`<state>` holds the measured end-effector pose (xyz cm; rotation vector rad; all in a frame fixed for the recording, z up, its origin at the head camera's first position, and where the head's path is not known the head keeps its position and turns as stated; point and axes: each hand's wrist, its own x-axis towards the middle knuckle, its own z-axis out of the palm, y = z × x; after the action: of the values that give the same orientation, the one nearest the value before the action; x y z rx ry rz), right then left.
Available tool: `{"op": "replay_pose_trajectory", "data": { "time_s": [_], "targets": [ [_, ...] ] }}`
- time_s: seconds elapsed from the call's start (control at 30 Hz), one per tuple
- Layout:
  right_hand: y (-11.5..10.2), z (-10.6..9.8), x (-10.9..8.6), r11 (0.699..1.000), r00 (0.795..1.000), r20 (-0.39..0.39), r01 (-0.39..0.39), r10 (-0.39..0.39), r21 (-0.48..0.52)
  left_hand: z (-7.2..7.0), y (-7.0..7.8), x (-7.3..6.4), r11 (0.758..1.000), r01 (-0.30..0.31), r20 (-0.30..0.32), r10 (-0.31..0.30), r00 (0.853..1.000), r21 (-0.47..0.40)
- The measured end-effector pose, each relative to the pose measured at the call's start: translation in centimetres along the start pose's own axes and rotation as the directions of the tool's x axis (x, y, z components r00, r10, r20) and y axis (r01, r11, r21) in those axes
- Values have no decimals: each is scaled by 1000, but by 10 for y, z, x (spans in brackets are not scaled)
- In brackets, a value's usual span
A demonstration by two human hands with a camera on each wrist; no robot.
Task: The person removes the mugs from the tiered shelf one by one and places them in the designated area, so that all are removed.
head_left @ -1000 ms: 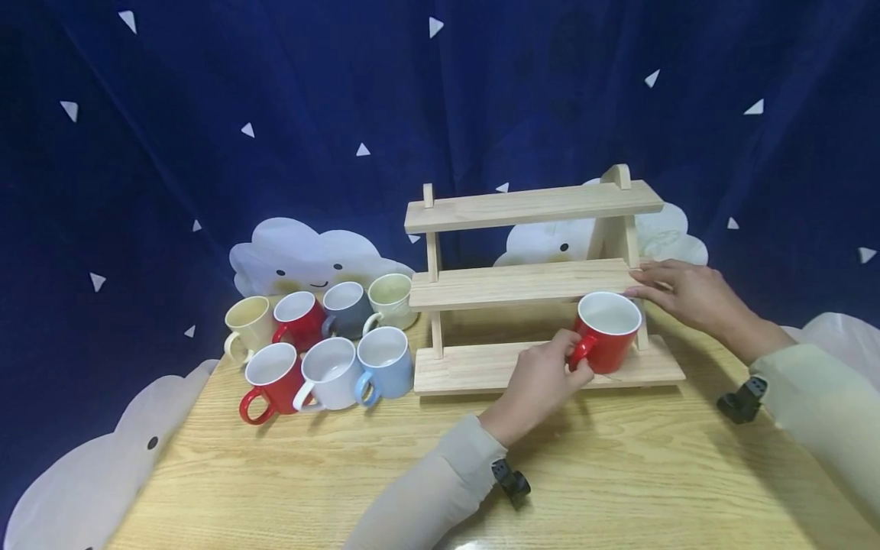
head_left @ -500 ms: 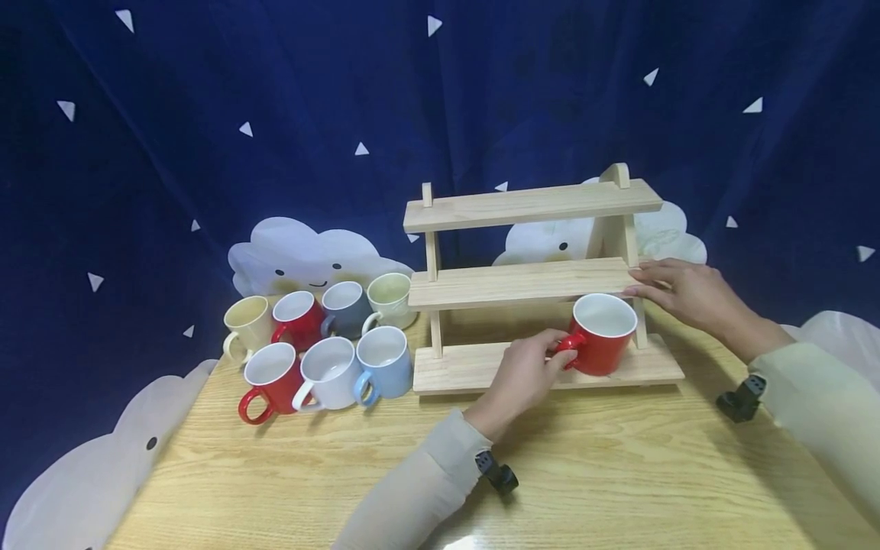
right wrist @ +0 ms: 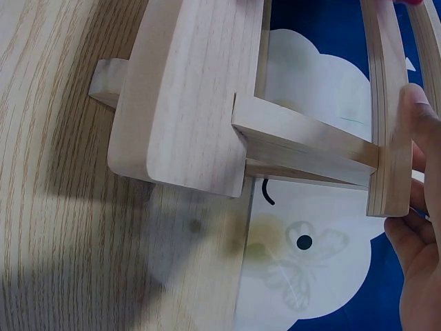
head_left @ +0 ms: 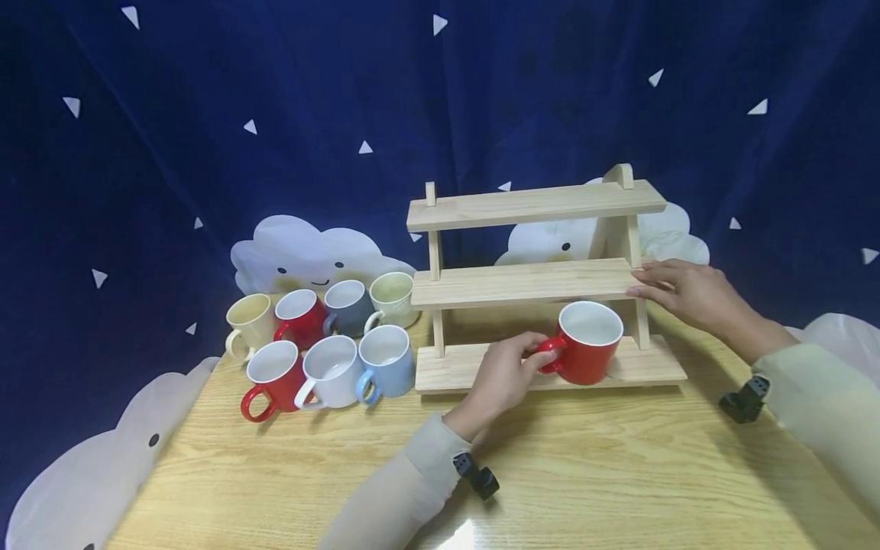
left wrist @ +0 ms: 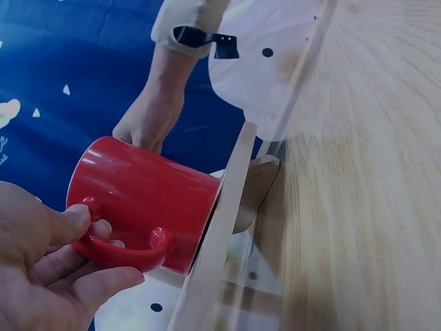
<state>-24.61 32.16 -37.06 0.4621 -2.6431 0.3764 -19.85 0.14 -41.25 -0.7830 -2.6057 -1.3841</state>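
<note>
My left hand [head_left: 505,374] pinches the handle of a red mug [head_left: 591,355] with a white inside. Upright, the mug overlaps the front of the bottom board of a three-tier wooden display rack [head_left: 529,283], right of the board's middle. In the left wrist view, my thumb and fingers [left wrist: 76,224] curl round the handle, and the mug's base lies right at the board [left wrist: 220,241]. My right hand [head_left: 694,298] grips the right end of the middle board. The right wrist view shows that hand [right wrist: 420,207] with its thumb and fingers on either side of the board end [right wrist: 389,186].
Left of the rack, several mugs stand in two rows on the wooden table [head_left: 275,489], among them a light blue mug [head_left: 386,363] and a pale green mug [head_left: 393,302] close to the rack. A dark blue curtain [head_left: 309,92] with clouds hangs behind.
My left hand has moved the red mug leftward and slightly nearer along the bottom board, and its handle has turned further to the left. The right hand keeps its grip on the rack.
</note>
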Motion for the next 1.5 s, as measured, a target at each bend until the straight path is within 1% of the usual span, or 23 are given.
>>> {"op": "replay_pose_trajectory", "data": {
  "time_s": [0.13, 0.27, 0.47, 0.67, 0.77, 0.87, 0.93, 1.03, 1.17, 1.33, 1.43, 1.5],
  "targets": [
    [0, 0, 0, 1000, 1000, -5, 7, -7, 2, -8, -3, -5, 1000, -9, -9, 9, 1000, -9],
    [0, 1, 0, 1000, 1000, -5, 6, -6, 1, -20, -4, -11, 999, -33, -25, 33, 999, 0],
    [0, 1, 0, 1000, 1000, -13, 13, -13, 4, -43, -8, -20, 999, -35, -40, 35, 999, -14],
    [1, 2, 1, 1000, 1000, -21, 17, -17, -2, -69, -11, -30, 999, -20, -77, 17, 997, -42],
    [2, 2, 1, 1000, 1000, -16, 17, -17, -1, -80, -13, -34, 999, -12, -94, 8, 996, -37],
    [2, 2, 0, 1000, 1000, -7, 11, -11, -1, -90, -15, -38, 999, -15, -110, 11, 994, -35],
    [2, 2, -1, 1000, 1000, -5, 6, -6, -1, -97, -15, -41, 999, -29, -124, 25, 992, -32],
    [2, 2, -1, 1000, 1000, -8, 4, -4, -1, -107, -15, -45, 999, -25, -142, 20, 990, -39],
    [2, 2, -1, 1000, 1000, -10, 8, -8, 1, -121, -16, -50, 999, 14, -168, -22, 986, -52],
    [1, 1, -1, 1000, 1000, -3, 5, -5, -2, -138, -17, -56, 996, 59, -209, -70, 975, -62],
    [1, 0, 0, 1000, 1000, -5, 9, -9, -4, -149, -17, -60, 990, 111, -221, -127, 967, -84],
    [2, 0, 0, 1000, 1000, -7, 15, -15, -7, -158, -17, -64, 982, 157, -219, -178, 959, -108]
  ]
}}
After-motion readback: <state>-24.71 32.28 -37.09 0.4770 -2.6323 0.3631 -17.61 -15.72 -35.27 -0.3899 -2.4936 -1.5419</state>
